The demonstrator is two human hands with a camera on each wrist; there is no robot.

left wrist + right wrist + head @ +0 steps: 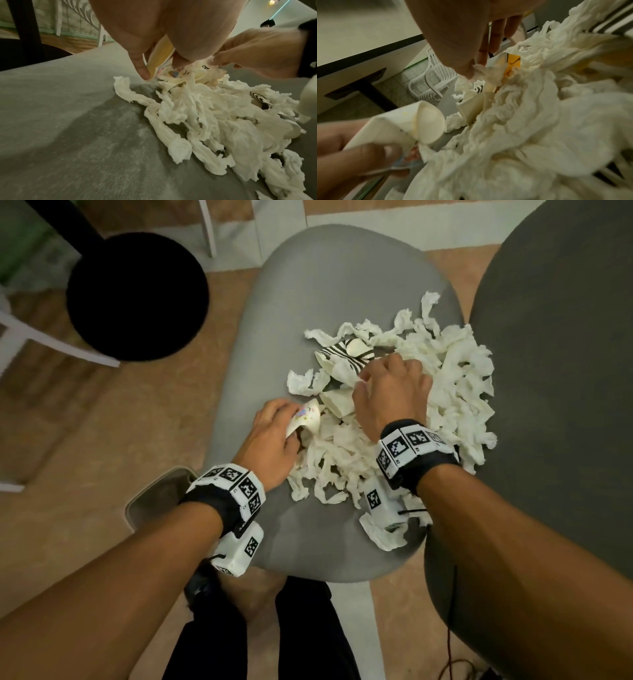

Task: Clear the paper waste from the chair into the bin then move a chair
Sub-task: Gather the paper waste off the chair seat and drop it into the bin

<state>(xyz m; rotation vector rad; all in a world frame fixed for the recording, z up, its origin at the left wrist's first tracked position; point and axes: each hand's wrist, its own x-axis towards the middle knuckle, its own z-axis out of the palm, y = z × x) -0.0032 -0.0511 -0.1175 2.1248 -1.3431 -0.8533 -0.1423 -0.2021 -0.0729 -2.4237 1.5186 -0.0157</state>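
Note:
A heap of torn white tissue paper with crushed paper cups lies on the light grey chair seat. My left hand grips a crushed paper cup with a colourful print at the heap's left edge. The left wrist view shows that cup between my thumb and fingers. My right hand lies on the middle of the heap and pinches a scrap of tissue between thumb and fingers. A striped black-and-white cup sits just beyond it. The bin stands on the floor at the seat's left, partly hidden by my left wrist.
A second, dark grey chair stands close on the right, touching the heap's edge. A round black seat with white legs is at the upper left. My legs are right at the light chair's front edge. White stacked chairs stand further off.

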